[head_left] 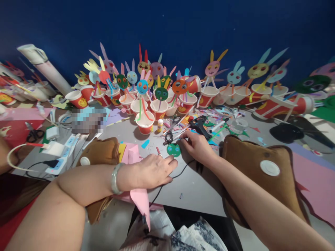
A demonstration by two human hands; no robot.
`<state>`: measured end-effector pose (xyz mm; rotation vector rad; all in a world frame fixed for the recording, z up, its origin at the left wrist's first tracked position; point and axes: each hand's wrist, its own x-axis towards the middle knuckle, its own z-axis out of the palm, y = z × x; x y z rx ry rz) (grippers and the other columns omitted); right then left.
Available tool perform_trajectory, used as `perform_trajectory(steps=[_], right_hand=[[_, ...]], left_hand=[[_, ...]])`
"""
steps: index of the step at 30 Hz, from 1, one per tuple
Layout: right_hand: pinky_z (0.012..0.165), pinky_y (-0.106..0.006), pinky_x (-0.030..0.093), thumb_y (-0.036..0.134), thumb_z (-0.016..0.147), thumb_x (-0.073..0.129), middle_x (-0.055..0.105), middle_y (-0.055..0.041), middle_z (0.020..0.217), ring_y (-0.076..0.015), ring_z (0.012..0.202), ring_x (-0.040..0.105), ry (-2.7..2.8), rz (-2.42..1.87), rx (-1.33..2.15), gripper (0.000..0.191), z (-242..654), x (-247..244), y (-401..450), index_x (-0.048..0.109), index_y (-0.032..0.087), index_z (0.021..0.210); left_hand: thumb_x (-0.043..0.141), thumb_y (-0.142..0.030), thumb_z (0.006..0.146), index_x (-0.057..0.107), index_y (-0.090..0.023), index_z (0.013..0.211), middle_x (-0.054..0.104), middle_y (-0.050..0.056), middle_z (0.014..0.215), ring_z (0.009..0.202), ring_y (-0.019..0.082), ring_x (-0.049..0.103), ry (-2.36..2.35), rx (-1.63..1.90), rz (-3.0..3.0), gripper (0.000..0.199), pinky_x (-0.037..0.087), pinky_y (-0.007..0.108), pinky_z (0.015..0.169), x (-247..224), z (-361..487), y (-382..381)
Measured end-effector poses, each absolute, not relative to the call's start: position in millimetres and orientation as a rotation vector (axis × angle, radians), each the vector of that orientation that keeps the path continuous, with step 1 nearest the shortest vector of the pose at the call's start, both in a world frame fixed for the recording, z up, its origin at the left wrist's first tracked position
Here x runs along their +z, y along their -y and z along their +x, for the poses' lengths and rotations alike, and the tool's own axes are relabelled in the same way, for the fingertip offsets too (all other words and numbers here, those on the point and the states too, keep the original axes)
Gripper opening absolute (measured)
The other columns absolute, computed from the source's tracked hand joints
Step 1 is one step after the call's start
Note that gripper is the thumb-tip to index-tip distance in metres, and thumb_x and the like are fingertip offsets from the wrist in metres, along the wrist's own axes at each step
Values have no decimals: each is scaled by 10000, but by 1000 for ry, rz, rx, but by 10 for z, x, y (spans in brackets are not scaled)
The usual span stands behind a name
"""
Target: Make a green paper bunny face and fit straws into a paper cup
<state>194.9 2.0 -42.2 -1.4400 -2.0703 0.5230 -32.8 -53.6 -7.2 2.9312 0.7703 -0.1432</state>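
Observation:
A round green paper face (173, 150) with blue eyes lies flat on the table between my two hands. My left hand (157, 169), a bracelet at its wrist, rests beside the disc's near left edge with its fingers spread. Just behind those knuckles a small red stick (158, 151) shows in part. To the disc's right, my right hand (196, 148) bends its fingers down to the table among thin scraps; what is between the fingertips is hidden. Black-handled scissors (169, 137) lie just left of these fingertips.
Paper cups (145, 122) with rabbit-faced figures line the back. A black glue gun (200, 127) lies among paper scraps; a small yellow-labelled bottle (159, 125) stands nearby. Brown cushions (261, 174) flank my arms. A power strip (64, 155) and cables lie left, beside another person's arm (6, 157).

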Motion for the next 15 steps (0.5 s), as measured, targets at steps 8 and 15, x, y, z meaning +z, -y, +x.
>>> perform_trajectory(steps=[8,15], right_hand=[[653,-296,455,262,896,525,690,-48,771,-188,680,613,2081,-1368,649,116,1920,-381,23,624,202,897],[823,-339,515,224,902,497,737,-80,953,-227,910,691,2106,-1279,727,129,1883,-447,-24,607,208,965]], left_hand=[[483,-470,971,500,-156,1206,602,141,1203,771,242,677,-840,-197,2949,393,496,354,571,70,-275,525],[392,-528,986,429,-113,1351,455,276,1453,872,289,699,-1046,-132,2943,554,537,414,706,-59,-332,406]])
